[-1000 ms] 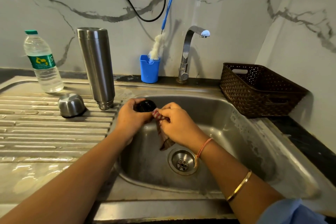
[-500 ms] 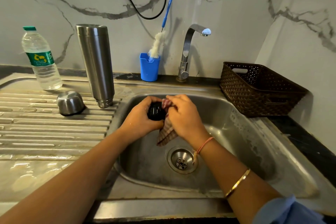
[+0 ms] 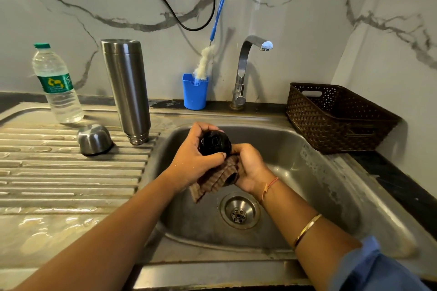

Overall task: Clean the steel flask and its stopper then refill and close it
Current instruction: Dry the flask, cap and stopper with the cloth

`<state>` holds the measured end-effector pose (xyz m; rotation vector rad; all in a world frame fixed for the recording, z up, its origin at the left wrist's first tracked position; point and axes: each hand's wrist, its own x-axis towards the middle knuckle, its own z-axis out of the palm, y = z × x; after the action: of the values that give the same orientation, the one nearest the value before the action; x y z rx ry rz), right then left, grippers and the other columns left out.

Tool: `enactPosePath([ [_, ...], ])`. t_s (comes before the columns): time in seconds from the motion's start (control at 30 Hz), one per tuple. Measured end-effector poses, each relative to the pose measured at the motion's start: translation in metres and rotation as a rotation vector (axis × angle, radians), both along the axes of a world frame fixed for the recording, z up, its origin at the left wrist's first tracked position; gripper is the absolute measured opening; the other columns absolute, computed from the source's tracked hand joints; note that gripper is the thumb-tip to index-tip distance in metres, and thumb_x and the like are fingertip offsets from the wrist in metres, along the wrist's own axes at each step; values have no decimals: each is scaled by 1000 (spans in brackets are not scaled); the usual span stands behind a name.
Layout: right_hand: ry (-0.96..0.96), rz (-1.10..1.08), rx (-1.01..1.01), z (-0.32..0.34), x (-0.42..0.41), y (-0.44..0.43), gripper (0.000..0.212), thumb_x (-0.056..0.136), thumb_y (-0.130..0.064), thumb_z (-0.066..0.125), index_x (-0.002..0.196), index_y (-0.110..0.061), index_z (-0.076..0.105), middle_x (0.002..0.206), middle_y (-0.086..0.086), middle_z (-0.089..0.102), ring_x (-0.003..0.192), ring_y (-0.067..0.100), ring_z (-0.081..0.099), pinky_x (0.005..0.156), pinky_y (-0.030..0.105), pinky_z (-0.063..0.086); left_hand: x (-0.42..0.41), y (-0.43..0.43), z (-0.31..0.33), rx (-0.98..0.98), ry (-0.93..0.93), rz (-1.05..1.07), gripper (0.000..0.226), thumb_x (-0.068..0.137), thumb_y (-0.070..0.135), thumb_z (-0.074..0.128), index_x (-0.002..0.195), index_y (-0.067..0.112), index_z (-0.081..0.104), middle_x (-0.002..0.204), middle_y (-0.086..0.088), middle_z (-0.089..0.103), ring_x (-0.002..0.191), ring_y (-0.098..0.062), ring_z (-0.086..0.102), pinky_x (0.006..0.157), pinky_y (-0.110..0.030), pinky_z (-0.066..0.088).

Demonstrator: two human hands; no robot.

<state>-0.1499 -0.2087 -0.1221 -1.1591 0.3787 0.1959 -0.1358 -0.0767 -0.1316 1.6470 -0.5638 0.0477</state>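
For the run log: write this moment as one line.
step: wiping stopper | left hand: grips stopper | right hand: holds brown cloth against it | place: over sink | flask: upside down on drainboard

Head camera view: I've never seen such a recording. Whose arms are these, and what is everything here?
No machine here: a person wears one camera on the head, looking down at their own hands over a steel sink. The left hand grips a black round stopper; the right hand holds a brown striped cloth against it. On the ribbed steel drainboard at left stand a tall steel flask, apparently mouth down, a small steel cup-shaped cap and a clear plastic water bottle. Behind the sink are a curved steel tap and a blue plastic holder with a white bottle brush. A brown woven basket sits at right.
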Motion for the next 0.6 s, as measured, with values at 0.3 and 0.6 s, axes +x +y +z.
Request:
enactPosePath([
  [0.3, -374, -281, -322, 17, 1, -16, 23, 86, -1, 45, 68, -10, 56, 67, 5, 57, 66, 19, 55, 64, 32, 46, 22, 19, -14, 27, 107, 240, 53, 69, 5, 80, 107, 25, 49, 109, 5, 56, 97, -10, 58, 62, -13, 53],
  [0.6, -490, -286, -990, 7, 0, -19, 18, 91, -15, 49, 90, -12, 67, 95, 3, 64, 85, 16, 58, 79, 32, 50, 15, 14, -8, 240, -132, 355, 55, 69, 21, 83, 115, 37, 57, 115, 10, 60, 99, -3, 57, 81, -13, 50],
])
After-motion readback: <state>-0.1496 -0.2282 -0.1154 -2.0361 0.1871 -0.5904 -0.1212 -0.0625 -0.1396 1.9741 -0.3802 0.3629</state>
